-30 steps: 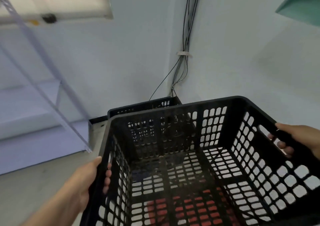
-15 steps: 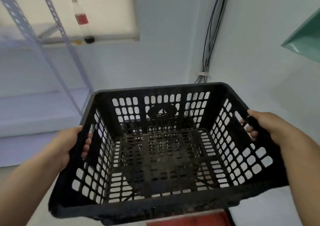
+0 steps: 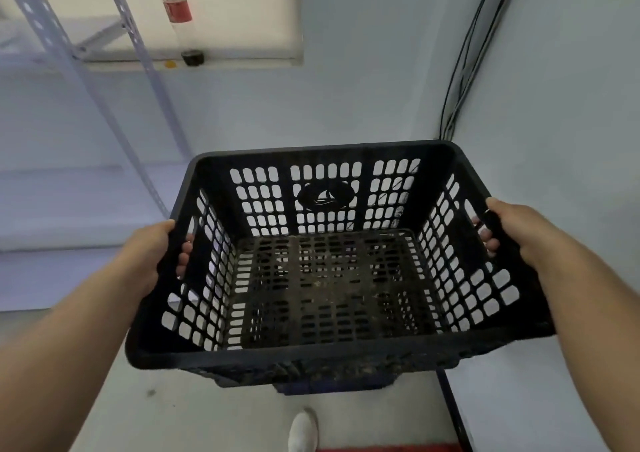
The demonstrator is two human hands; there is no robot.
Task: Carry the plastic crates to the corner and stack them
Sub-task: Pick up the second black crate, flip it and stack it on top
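Black perforated plastic crate (image 3: 325, 278): clamped at side handles by left hand (image 3: 149, 257) and right hand (image 3: 516, 233); at corner, above dark crate part-hidden below (image 3: 332, 386); seating unconfirmed, release pending.

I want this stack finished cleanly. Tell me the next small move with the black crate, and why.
Probably lower the black perforated plastic crate straight down and let it seat. The left hand and right hand grip its side handles, it sits level in the wall corner, and the edge of another crate shows directly beneath it.
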